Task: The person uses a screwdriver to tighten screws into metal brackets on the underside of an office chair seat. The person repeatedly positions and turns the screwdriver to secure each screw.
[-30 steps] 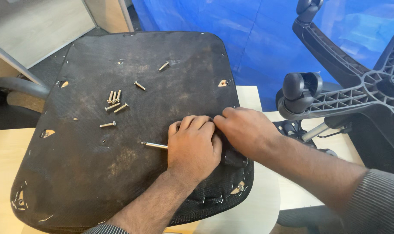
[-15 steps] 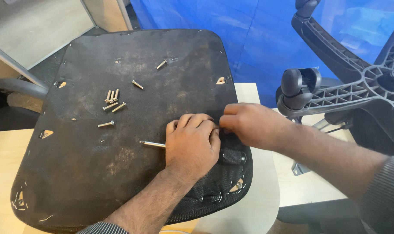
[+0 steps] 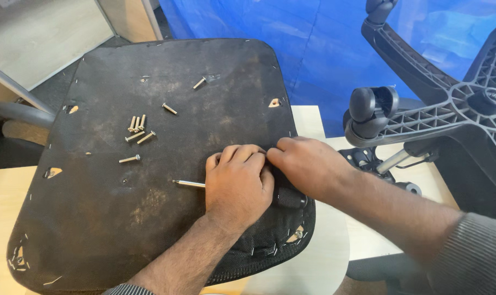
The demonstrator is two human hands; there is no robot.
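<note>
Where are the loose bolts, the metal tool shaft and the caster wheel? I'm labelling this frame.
loose bolts (image 3: 137,129): head view, middle of the cluster.
metal tool shaft (image 3: 189,184): head view, bare shaft beside the left hand (image 3: 238,186).
caster wheel (image 3: 372,109): head view, wheel hood.

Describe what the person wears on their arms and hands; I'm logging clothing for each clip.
Both hands, left hand and right hand, are bare: no gloves, rings or watch show. The forearms are uncovered, with grey ribbed sleeves pushed up, right sleeve and left sleeve.
</note>
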